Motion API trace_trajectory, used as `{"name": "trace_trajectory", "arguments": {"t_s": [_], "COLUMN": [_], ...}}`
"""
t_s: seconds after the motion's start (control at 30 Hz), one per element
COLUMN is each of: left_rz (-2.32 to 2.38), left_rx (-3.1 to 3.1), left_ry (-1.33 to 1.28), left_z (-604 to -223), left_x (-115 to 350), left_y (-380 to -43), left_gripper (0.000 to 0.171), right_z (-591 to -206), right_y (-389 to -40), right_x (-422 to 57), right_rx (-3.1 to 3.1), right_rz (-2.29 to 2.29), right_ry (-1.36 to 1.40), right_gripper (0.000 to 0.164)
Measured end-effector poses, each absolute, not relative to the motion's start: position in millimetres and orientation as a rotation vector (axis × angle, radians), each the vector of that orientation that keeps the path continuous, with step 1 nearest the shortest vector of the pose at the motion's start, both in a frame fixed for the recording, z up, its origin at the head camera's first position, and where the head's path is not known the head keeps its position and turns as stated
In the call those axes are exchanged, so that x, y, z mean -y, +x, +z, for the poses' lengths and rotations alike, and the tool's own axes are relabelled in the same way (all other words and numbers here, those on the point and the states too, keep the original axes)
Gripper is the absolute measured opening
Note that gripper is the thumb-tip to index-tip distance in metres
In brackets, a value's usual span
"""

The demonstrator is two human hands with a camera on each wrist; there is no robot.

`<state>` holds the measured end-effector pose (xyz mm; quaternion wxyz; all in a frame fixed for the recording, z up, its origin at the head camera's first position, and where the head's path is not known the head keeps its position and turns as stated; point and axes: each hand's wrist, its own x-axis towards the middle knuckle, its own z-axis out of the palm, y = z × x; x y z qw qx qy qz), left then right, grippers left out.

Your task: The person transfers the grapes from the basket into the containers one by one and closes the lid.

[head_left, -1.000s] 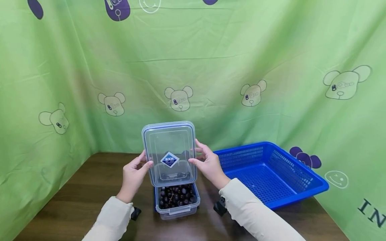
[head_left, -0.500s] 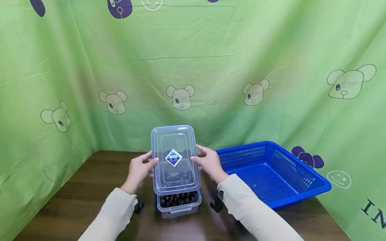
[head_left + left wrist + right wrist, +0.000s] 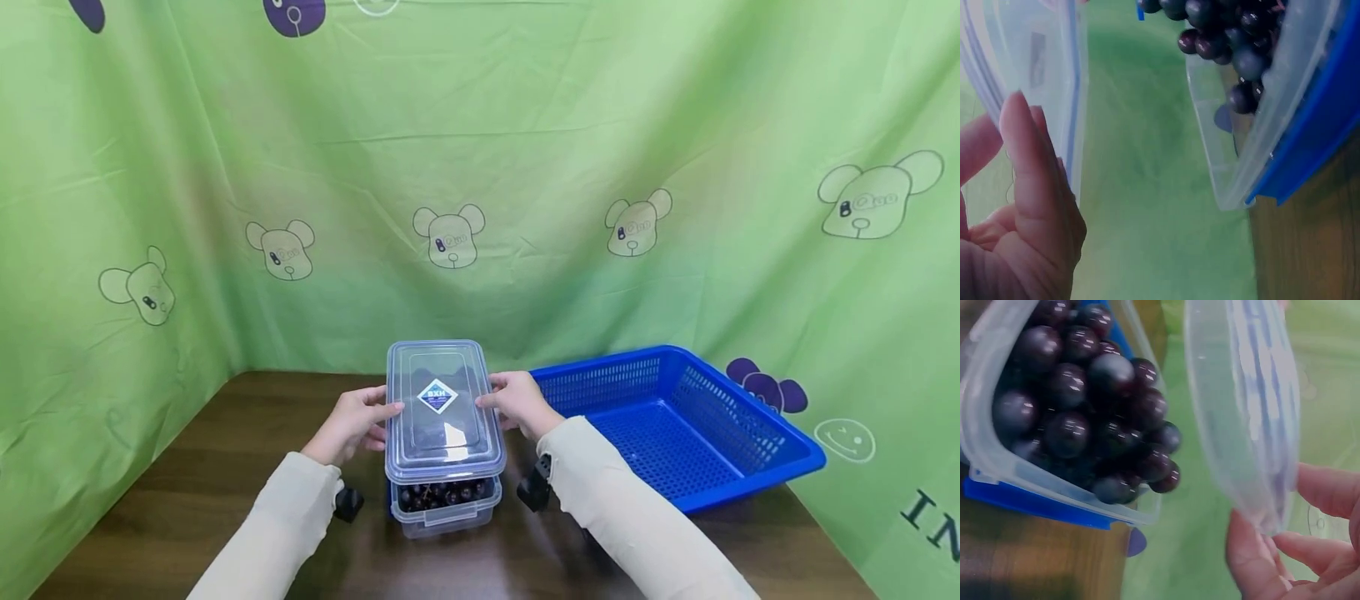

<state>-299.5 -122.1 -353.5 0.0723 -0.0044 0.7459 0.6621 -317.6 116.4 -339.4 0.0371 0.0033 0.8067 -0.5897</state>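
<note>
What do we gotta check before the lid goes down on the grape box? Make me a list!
1. Both hands hold the lid: ok. The left hand and right hand pinch its two sides.
2. Lid touching the box all around: not ok. Both wrist views show a gap.
3. Grapes tucked below the box's edge: not ok. Some seem to poke above it in the right wrist view.
4. Blue basket out of the way: ok. It's to the right of the box.
5. Lid will fit snugly: cannot tell while it's off the box.
</note>
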Motion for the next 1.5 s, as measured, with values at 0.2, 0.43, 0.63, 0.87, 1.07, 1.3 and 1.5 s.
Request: {"name": "trace_trajectory", "arguments": {"t_s": [0.2, 0.43, 0.63, 0.87, 1.07, 1.3, 1.5], "left_rz": [1.921, 1.838, 1.795, 1.767, 1.75, 1.732, 1.754], "left_rx": [-2.148, -2.192, -2.185, -2.2, -2.197, -2.227, -2.194], "left_ry": [0.061, 0.041, 0.022, 0.002, -0.005, -0.023, -0.019], "left_z": [-344.9, -340.7, -347.2, -357.1, -364.7, -375.4, -384.9], "left_x": [127.6, 132.0, 133.0, 133.3, 133.1, 133.1, 133.1], "left_y": [-302.7, -304.5, -306.1, -307.5, -308.1, -307.7, -305.9], "left_gripper": [0.061, 0.063, 0.061, 0.06, 0.056, 0.053, 0.051], "right_z": [-323.7, -322.0, -327.7, -335.9, -352.4, -362.2, -368.9], "right_y": [-322.4, -321.3, -319.8, -325.9, -329.0, -326.7, -326.0], "right_x": [-117.5, -113.3, -110.7, -108.9, -106.1, -103.0, -103.1], "right_rx": [-2.406, -2.396, -2.429, -2.452, -2.495, -2.569, -2.606], "right_rz": [-1.723, -1.691, -1.614, -1.615, -1.562, -1.511, -1.464], "right_ry": [0.042, 0.066, 0.109, 0.104, 0.121, 0.1, 0.071], "right_gripper": [0.05, 0.055, 0.052, 0.05, 0.044, 0.039, 0.041]}}
